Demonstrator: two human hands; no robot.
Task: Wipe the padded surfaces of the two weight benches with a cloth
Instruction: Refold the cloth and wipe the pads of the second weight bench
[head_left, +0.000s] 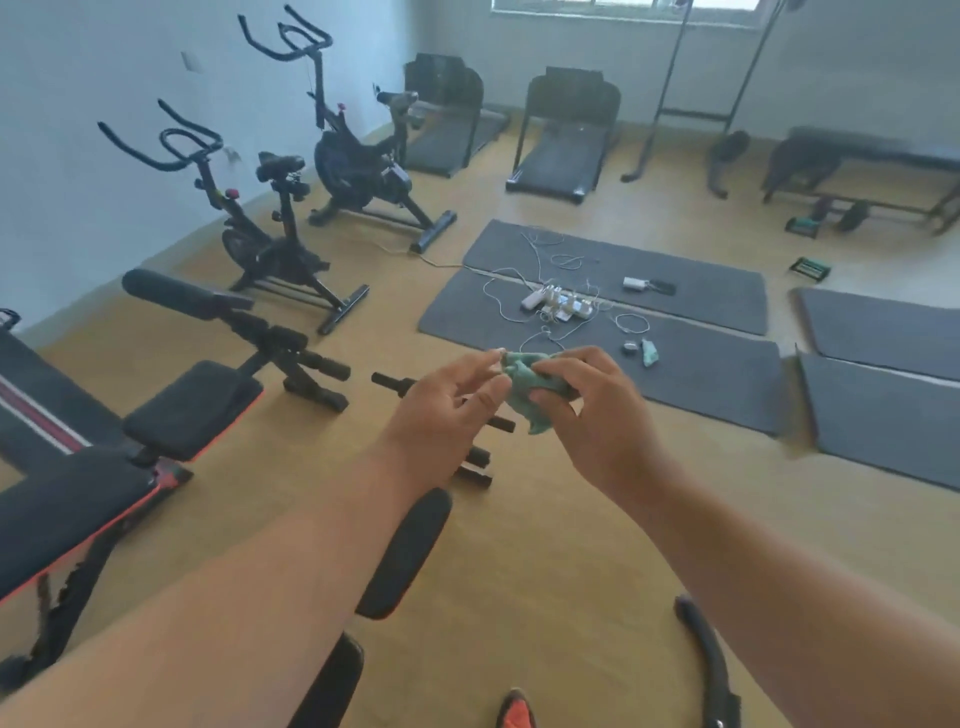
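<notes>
Both my hands are raised in front of me over the floor. My right hand (592, 410) grips a crumpled green cloth (530, 384), and my left hand (447, 410) touches the cloth's edge with its fingertips, fingers spread. A black weight bench with red trim (104, 483) stands at the left, its seat pad (192, 410) nearer the middle. Below my arms lies a second bench, of which a black pad (405, 556) and foam rollers show; my forearms hide most of it.
Two exercise bikes (270, 228) stand by the left wall, two treadmills (566, 140) at the back. Grey mats (623, 312) with a power strip, cables and small items lie ahead. Another bench (872, 161) stands far right. An orange shoe (517, 709) shows at the bottom.
</notes>
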